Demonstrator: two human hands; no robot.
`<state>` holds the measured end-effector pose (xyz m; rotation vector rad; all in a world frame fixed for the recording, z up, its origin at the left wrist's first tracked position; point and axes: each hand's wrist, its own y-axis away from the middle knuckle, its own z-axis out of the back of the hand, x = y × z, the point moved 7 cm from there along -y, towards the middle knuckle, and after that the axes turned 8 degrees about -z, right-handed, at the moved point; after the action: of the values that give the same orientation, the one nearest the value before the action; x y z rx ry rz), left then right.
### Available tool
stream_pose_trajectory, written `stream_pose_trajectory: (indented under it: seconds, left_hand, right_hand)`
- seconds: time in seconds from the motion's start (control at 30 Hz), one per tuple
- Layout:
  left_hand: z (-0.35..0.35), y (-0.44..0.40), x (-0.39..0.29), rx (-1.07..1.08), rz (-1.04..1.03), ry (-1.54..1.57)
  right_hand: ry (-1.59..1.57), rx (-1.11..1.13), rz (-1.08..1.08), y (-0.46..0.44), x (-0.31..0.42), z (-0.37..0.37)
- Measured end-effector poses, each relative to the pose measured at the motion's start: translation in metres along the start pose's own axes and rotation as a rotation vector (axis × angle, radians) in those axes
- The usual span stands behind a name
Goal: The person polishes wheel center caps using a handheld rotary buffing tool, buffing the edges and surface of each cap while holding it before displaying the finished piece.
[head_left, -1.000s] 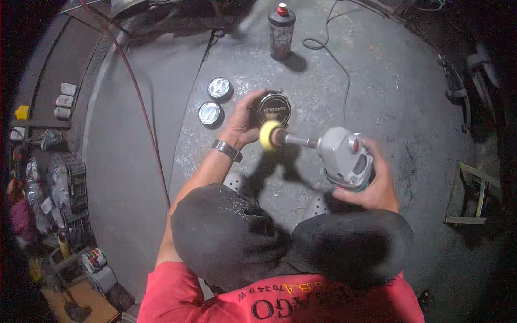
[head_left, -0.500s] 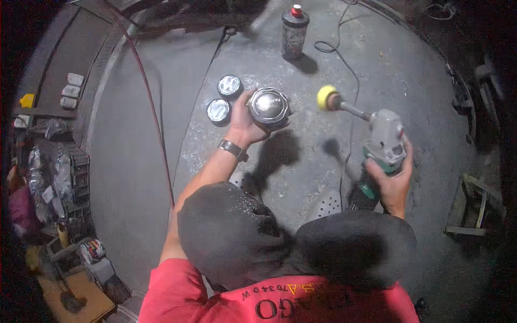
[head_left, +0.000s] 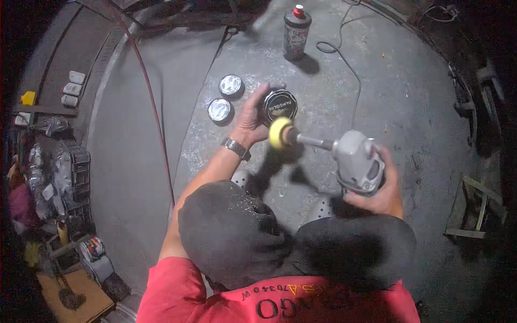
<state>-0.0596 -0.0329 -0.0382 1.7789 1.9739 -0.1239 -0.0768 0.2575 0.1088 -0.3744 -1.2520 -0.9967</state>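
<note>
Scuffed grey floor (head_left: 328, 91) fills my remote view. Two shiny caps (head_left: 220, 110) lie on it, leftmost; next, the left hand (head_left: 250, 119) grips a dark-faced round cap (head_left: 281, 104) above the floor. By its lower edge is the yellow pad (head_left: 278, 133), contact unclear to me, on the power tool (head_left: 355, 161) that the right hand (head_left: 386, 192) clasps. I'd brace the cap firmly and bring the pad on lightly and level.

Held up above the floor (head_left: 425, 177), a round, glossy cap (head_left: 280, 102) with a faceted bright rim and PANGOLIN lettered across its dark-looking face tilts toward the blurred yellow pad (head_left: 278, 133) of a grey-headed polisher (head_left: 354, 155), contact between them unclear.
</note>
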Motion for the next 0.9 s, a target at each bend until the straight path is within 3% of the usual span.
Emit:
stream_pose_trajectory:
  seconds: [0.1,0.3,0.5,0.6,0.83,0.9]
  left_hand:
    - [-0.012,0.008,0.001,0.008,0.007,-0.081]
    - [-0.007,0.003,0.007,0.060,0.050,-0.186]
    - [-0.015,0.003,0.008,0.073,0.053,-0.205]
    - [-0.012,0.004,0.007,0.052,0.070,-0.259]
    - [-0.017,0.009,0.002,0.039,0.077,-0.406]
    - [-0.017,0.008,0.002,0.063,0.067,-0.444]
  right_hand:
    - [0.077,0.069,0.092,-0.004,0.002,-0.006]
    - [-0.065,-0.084,-0.026,-0.001,-0.002,0.001]
    - [0.156,0.017,0.057,0.003,0.007,-0.002]
    - [-0.053,-0.020,-0.010,-0.001,0.001,-0.002]
    - [0.138,0.033,0.043,0.000,0.001,-0.003]
    - [-0.012,-0.018,-0.003,0.002,0.001,-0.002]
